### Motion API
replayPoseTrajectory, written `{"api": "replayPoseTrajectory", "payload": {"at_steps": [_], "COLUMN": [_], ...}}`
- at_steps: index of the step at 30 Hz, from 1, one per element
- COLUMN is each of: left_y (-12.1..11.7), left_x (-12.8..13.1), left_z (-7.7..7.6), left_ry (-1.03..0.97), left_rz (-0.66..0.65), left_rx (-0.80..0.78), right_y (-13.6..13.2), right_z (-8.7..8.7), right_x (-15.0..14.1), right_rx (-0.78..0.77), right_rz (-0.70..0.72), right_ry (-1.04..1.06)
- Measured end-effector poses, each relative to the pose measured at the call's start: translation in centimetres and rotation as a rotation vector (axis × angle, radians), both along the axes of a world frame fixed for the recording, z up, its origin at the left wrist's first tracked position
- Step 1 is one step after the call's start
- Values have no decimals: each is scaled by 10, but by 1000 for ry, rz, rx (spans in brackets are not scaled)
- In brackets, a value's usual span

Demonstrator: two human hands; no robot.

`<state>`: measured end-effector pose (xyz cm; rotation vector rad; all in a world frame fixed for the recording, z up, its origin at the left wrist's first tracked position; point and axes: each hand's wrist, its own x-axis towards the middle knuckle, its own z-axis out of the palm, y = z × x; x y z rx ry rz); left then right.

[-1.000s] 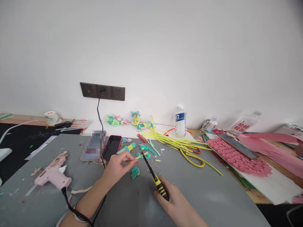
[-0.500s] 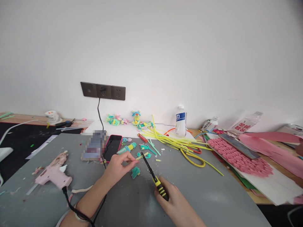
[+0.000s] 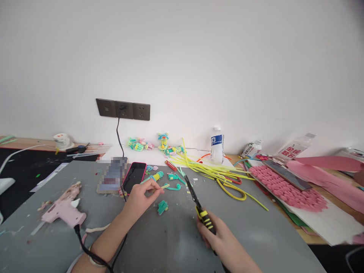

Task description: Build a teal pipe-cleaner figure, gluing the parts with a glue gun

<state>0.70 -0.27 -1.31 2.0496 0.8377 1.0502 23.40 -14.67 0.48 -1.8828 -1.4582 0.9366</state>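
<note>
Looks like a trimming step to me: left hand [image 3: 143, 196] has a short, thin pale-yellow strip [image 3: 165, 186] pinched between thumb and finger above the matte grey tabletop [image 3: 170, 242], right hand [image 3: 220, 233] is wrapped round a black-and-yellow-handled cutter [image 3: 207, 220] with long dark blades [image 3: 191, 189], tips apart from the strip. A snip here would need the blades lined up, pinch steady

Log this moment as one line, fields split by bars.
left hand: pinching yellow strip | right hand: gripping striped tool, apart from strip | glue gun: lying unheld
</note>
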Motion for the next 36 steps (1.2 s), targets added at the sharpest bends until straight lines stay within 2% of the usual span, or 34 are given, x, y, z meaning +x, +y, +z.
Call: {"api": "replayPoseTrajectory", "payload": {"at_steps": [4,7,15,18,22,25,28,31,36], "left_y": [5,9,11,12,12,10,9,8,8], "left_x": [0,-1,-1,-2,-3,-2,-2,-1,-2], "left_z": [-4,-11,-18,-19,-19,-18,-15,-14,-12], "left_ry": [160,243,362,417,435,460,463,419,326], "left_rz": [120,155,148,159,152,151,160,184,198], "left_rx": [187,289,313,381,434,430,419,440,513], "right_y": [-2,1,37,44,44,46,55,69,87], "right_z": [9,8,-23,-36,-51,-55,-51,-48,-53], "right_x": [24,42,83,87,83,72,54,35,19], "right_rx": [-16,-39,-8,64,218,422,573,548,427], "right_rz": [-33,-56,-203,-206,-246,-268,-181,-112,-136], "right_ry": [-89,-219,-792,-900,-923,-924,-847,-777,-769]}}
